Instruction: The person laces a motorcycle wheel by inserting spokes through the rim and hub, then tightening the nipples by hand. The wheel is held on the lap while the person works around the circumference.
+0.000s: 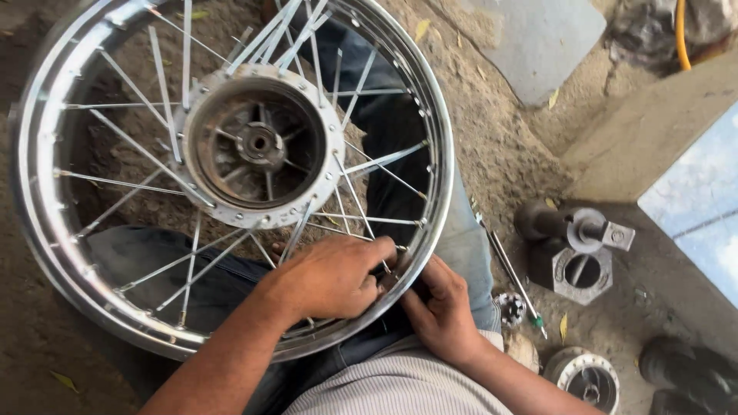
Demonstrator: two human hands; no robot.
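1. Nearest the camera, at the bottom centre of the frame, the person's striped shirt [400,388] and both forearms rise toward the middle of the picture.

2. The left hand [330,277] lies inside the wheel rim [231,350], palm down over the lower spokes. Its fingers [367,265] are curled and pinched on a spoke [355,201] close to where it meets the rim, at lower centre.

3. The right hand [442,311] comes from outside the rim, lower right of centre, with its fingers bent against the rim's outer edge, right opposite the left hand's fingertips. Whether they clasp a small part there I cannot tell; the spot is hidden between the two hands.

4. The held spoke runs with its long axis from the hands up and to the left, toward the hub [257,146] in the upper left of the frame. So the spoke end lies between both hands, touching the left and just beside the right; the left hand is the nearer one.

5. The wheel rests flat across the person's jeans-clad legs [469,246], its rim filling the left half of the picture.

6. Farther right, on the dirt floor [507,146], lie a long thin screwdriver [511,277], a dark metal block with a round hole [580,270] and a round metal hub part [588,378].

7. Farthest, upper right, a yellow hose [680,34] crosses a concrete edge.
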